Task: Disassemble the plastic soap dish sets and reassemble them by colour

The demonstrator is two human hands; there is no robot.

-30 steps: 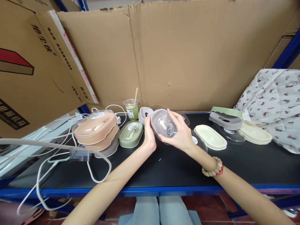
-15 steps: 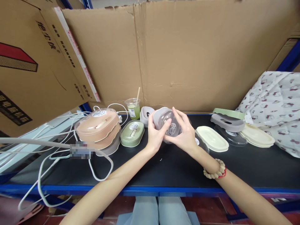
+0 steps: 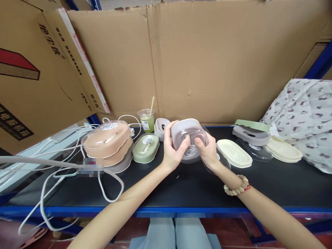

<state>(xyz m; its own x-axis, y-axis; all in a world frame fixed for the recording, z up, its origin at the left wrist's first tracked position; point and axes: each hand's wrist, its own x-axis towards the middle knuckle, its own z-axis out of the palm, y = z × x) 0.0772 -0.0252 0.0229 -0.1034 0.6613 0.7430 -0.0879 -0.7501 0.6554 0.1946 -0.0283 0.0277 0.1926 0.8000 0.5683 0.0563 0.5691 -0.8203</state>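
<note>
Above the middle of the table I hold a grey oval box with a clear lid [image 3: 188,130], tilted so the lid faces me. A round printed sticker and a small pale tab show on it. My left hand [image 3: 172,149] grips its left side, thumb on the lid. My right hand [image 3: 209,152] is wrapped round its right side, thumb also on the lid. Behind my right forearm lies a loose clear lid [image 3: 225,162], partly hidden. To its right rests a cream oval tray [image 3: 234,153]. Left of my hands sits a green lidded box [image 3: 145,148].
Stacked peach boxes [image 3: 109,140] and white cables [image 3: 114,197] are at the left. A drink cup [image 3: 147,121] and a grey perforated piece [image 3: 161,127] stand behind. At right lie a grey frame [image 3: 250,135], cream trays [image 3: 284,149] and patterned cloth [image 3: 306,117]. Cardboard [image 3: 220,62] rises behind.
The grey box has been turned and tilted in my hands, with its side wall now showing at the top. My right hand's fingers have moved down and round the right side.
</note>
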